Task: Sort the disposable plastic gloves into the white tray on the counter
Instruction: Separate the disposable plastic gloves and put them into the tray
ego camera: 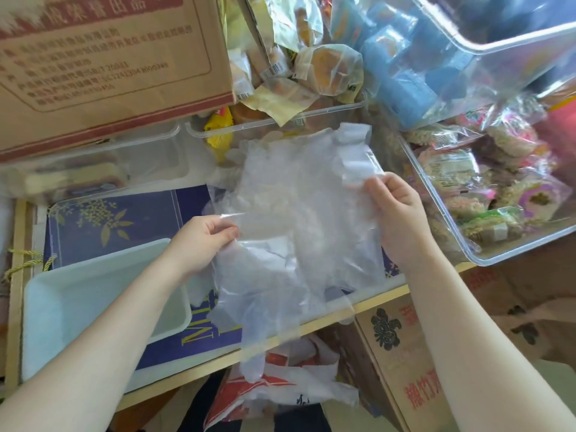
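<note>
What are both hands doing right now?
Left hand: pinching the plastic gloves by one edge.
Right hand: pinching their other edge.

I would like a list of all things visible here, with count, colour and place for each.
gloves: a bunch, clear, held up at centre
tray: one, white, lower left, nothing in it
box: one, brown, upper left
bins: several, clear, with packaged snacks, top and right
blue packs: several, top right
carton: one, brown, red print, lower right
bag: one, white and red, bottom centre
left hand: pinches gloves
right hand: pinches gloves
</note>
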The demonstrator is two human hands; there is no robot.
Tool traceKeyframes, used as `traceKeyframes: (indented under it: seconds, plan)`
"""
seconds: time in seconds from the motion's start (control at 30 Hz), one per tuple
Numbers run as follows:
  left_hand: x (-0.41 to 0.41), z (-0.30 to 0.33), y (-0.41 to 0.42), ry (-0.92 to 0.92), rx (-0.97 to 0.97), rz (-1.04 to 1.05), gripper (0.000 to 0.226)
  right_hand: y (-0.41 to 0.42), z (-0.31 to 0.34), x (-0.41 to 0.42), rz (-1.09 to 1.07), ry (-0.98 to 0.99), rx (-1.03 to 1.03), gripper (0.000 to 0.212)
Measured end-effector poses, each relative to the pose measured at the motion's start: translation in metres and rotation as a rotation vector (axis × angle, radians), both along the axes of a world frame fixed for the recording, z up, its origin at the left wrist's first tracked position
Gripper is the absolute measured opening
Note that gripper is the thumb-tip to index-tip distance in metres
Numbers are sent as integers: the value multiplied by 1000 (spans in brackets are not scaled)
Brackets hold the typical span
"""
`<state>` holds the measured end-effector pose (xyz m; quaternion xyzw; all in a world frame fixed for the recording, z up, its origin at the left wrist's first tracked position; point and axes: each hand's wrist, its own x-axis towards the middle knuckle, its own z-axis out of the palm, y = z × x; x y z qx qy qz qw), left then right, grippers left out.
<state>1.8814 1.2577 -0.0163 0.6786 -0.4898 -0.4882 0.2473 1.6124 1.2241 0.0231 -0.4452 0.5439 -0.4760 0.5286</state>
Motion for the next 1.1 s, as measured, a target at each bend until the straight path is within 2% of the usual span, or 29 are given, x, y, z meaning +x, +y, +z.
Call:
traceKeyframes:
  seconds: [0.07,0.13,0.17,0.27,0.3,0.37,0.4,0.43,0.47,0.57,0.67,0.8,0.9,1.0,1.03,1.1]
  plan:
    - [4,6,4,70,-31,0,19,3,9,-2,54,-222,34,26]
    - [10,13,9,104,-69,-41,22,1,5,-2,27,-248,75,26]
    - [14,15,13,118,-80,-58,23,-1,-2,-1,-26,-147,103,25]
    - [24,16,25,167,-72,-49,21,-11,-36,3,-173,348,161,30]
    - [27,15,28,162,-64,-26,19,-15,-48,5,-188,439,174,30]
    - [31,8,31,130,-50,45,18,-20,-68,8,-153,566,226,13]
    - [32,4,32,109,-43,80,19,-20,-73,10,-107,648,275,23]
    - [33,1,32,88,-31,109,19,-19,-79,10,-40,727,299,43]
    - [32,-2,31,61,-21,126,20,-14,-80,12,23,802,262,57]
    - [29,-5,27,18,-22,208,20,4,-84,13,199,988,-41,84]
    - [31,-9,21,-59,-72,234,22,13,-92,6,489,1193,-168,97]
    - [44,-16,17,-134,-71,216,24,17,-106,4,705,1454,-363,96]
    - [46,-13,17,-182,-114,233,26,20,-114,4,710,1553,-493,85]
    - [46,-8,18,-178,-156,277,28,18,-122,3,635,1495,-674,44]
    - [46,-7,18,-170,-165,292,27,17,-123,3,608,1466,-683,34]
    - [47,-5,20,-166,-191,318,26,16,-121,6,548,1367,-566,28]
